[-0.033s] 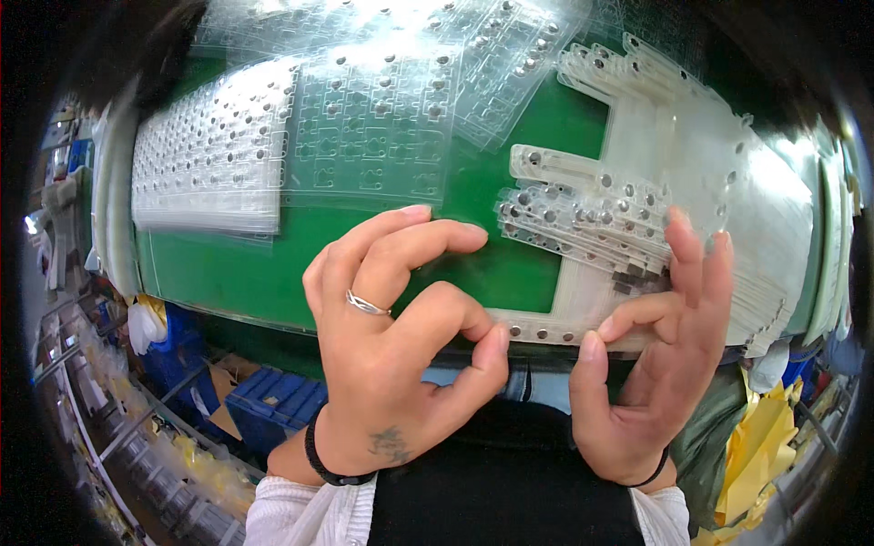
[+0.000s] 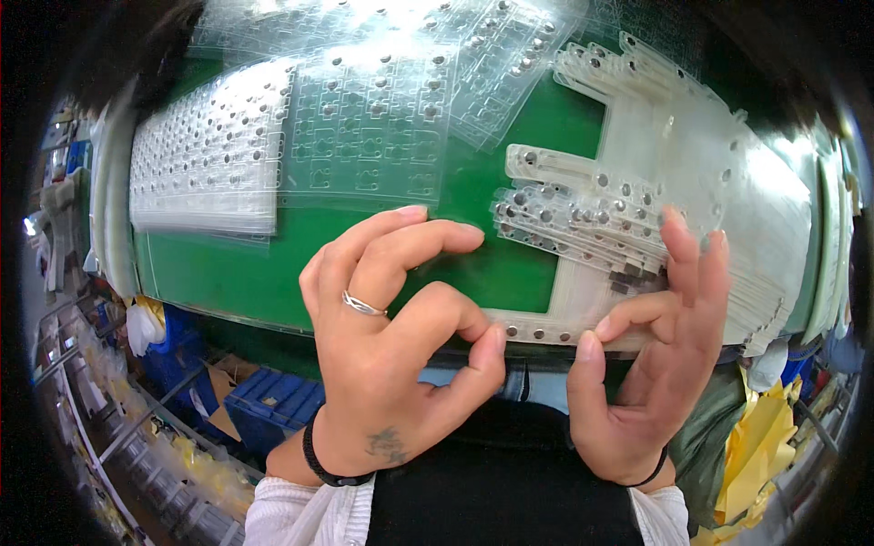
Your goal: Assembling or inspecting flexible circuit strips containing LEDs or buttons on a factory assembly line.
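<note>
At the table's front edge lies a translucent plastic strip [image 2: 538,333] with a row of dark round dots. My left hand [image 2: 391,337] pinches its left end between thumb and forefinger, the other fingers curved above the table. The thumb and forefinger of my right hand [image 2: 651,364] close on the strip farther right, with the other fingers raised. The strip lies along the front of a stack of cut-out frosted plastic sheets [image 2: 774,196]; whether it is part of them I cannot tell. Beyond my right hand, a fanned pile of narrow clear dotted strips [image 2: 574,218] rests on the stack.
The green table [image 2: 218,273] carries a thick stack of clear dotted sheets [image 2: 205,155] at left. Single clear die-cut sheets [image 2: 364,146] lie beside it, with more at the back. Below the front edge are a blue crate [image 2: 273,400] and, at right, yellow wrapping [image 2: 760,446].
</note>
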Demonstrator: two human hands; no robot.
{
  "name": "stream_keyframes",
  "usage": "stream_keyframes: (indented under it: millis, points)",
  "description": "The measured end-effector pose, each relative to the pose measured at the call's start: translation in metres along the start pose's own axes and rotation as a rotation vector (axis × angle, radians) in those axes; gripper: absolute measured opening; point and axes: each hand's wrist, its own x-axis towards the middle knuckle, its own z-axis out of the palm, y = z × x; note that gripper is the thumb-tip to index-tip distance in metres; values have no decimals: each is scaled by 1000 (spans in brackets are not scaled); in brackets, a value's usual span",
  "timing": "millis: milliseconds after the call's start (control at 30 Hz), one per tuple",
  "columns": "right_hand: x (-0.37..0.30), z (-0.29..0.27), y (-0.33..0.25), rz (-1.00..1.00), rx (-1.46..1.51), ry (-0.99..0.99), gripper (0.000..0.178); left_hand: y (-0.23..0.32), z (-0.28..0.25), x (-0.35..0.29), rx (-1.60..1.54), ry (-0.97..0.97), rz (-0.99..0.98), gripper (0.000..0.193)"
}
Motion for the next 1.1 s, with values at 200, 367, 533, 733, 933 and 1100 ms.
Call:
stream_keyframes:
  millis: [200, 367, 533, 733, 933, 1100]
  points:
    - [0, -3, 3, -44, -140, -48, 89, 0, 0, 0, 11, -14, -2, 15]
    - [2, 1, 5, -79, -74, -11, 87, 0, 0, 1, 10, -15, -6, 16]
    - [4, -3, -4, -70, -234, -107, 84, 2, -2, 1, 61, -7, 6, 15]
    - [-9, -12, 16, -67, -14, 28, 77, -7, -9, 2, -23, 16, -38, 19]
    - [5, -2, 4, -182, -603, -6, 76, 8, 18, 1, 119, 76, 18, 21]
    - [2, -8, 14, -211, -513, -10, 77, -14, 12, -7, 48, 138, 8, 12]
